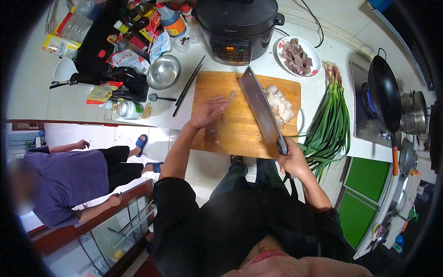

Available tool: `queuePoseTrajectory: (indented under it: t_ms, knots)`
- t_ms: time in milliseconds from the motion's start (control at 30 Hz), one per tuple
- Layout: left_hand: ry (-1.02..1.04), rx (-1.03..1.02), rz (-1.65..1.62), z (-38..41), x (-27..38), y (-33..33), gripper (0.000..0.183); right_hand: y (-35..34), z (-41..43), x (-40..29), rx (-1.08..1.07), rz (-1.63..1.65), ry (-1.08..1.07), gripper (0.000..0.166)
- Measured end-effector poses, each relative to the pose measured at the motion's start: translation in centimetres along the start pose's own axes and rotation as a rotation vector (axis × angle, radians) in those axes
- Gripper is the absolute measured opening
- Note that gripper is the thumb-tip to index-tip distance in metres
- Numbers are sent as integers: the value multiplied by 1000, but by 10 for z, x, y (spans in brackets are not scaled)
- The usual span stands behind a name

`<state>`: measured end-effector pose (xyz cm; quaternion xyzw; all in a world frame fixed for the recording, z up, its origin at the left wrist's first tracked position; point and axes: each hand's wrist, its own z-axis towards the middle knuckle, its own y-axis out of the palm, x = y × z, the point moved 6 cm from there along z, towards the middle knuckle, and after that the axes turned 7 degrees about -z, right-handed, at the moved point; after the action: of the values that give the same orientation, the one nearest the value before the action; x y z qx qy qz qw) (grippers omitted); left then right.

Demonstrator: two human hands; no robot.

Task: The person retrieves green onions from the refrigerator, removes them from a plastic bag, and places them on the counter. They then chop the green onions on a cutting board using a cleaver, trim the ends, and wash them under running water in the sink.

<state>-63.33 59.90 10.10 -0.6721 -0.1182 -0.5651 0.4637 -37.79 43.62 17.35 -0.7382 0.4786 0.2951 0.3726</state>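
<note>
A metal cleaver (pixel 261 104) slants over a wooden cutting board (pixel 221 81), its dark handle gripped by my right hand (pixel 292 157) at the board's near right edge. Right of the blade lies a pile of pale, whitish food chunks (pixel 279 104); the blade hides part of its left side. My left hand (pixel 211 109), somewhat blurred, hovers over the board's left half, holding nothing that I can make out. A small pale scrap (pixel 232 94) lies by its fingertips. Wet bits (pixel 217 138) show along the board's near left.
A plate of dark sliced meat (pixel 297 57) stands behind the board, beside a Midea cooker (pixel 238 34). Green leafy stalks (pixel 330 121) lie to the right, before a wok (pixel 385 93) over a lit burner. Chopsticks (pixel 188 86) and a steel bowl (pixel 163 72) are left. A person (pixel 69 169) stands left.
</note>
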Motion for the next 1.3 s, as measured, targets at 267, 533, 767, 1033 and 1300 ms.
queuePoseTrajectory:
  t_ms: [267, 533, 767, 1033, 1300]
  knots:
    - [-86, 238, 581, -89, 57, 35, 109, 38, 17, -48, 143, -822, -225, 26]
    - [-218, 511, 403, -65, 30, 31, 99, 41, -22, 23, -117, -326, 44, 35]
    - [-118, 553, 365, -42, 43, 41, 79, 73, -8, 72, -355, 616, 183, 30]
    - [77, 666, 140, 28, 87, 53, 34, 59, 0, 46, -356, 789, -14, 26]
    - [396, 593, 65, 261, 129, 77, 20, -95, -4, 36, 14, 934, -124, 26]
